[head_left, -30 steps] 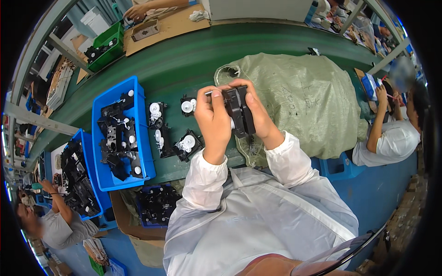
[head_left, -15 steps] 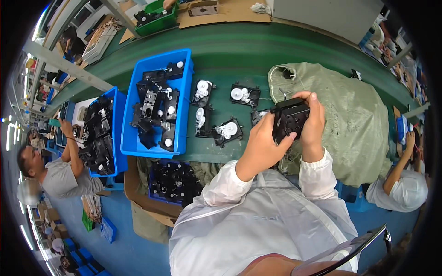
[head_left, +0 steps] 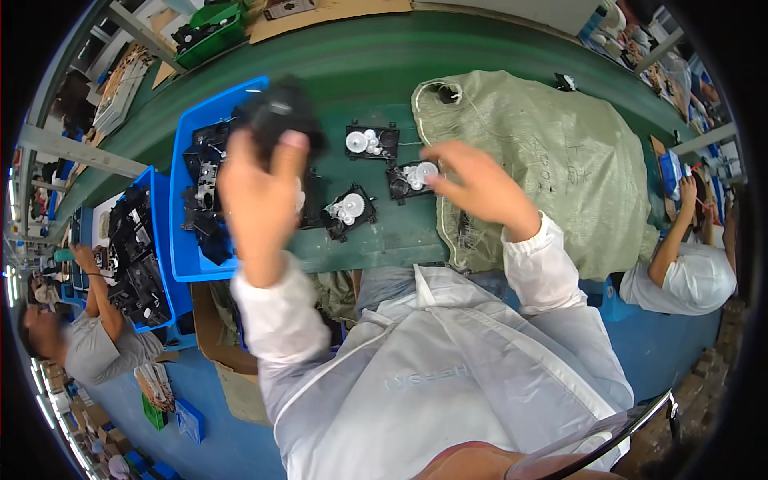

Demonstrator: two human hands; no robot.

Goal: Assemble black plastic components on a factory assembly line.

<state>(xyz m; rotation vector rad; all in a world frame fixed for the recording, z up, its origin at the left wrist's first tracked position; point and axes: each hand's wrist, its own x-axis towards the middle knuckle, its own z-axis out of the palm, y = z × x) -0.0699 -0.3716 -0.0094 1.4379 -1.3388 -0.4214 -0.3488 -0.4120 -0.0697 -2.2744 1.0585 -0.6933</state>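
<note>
Head view: our left hand (head_left: 258, 200) now carries the black part (head_left: 280, 116) over the blue bin (head_left: 181, 264).
Half a second ago both hands gripped it; our right hand (head_left: 472, 186), loosely open and empty, now reaches the black gear assembly (head_left: 412, 179).

Packaging-wise: big pale-green woven sack (head_left: 544, 160) lying flat on the green bench, right side. Flat brown cardboard sheet (head_left: 336, 12) at the far edge. Open brown cardboard box (head_left: 220, 344) under the bench, front left.

A pale green sack (head_left: 544, 152) lies on the green bench (head_left: 336, 64); left of it, two blue bins (head_left: 180, 248); behind, a green crate (head_left: 212, 28).
</note>
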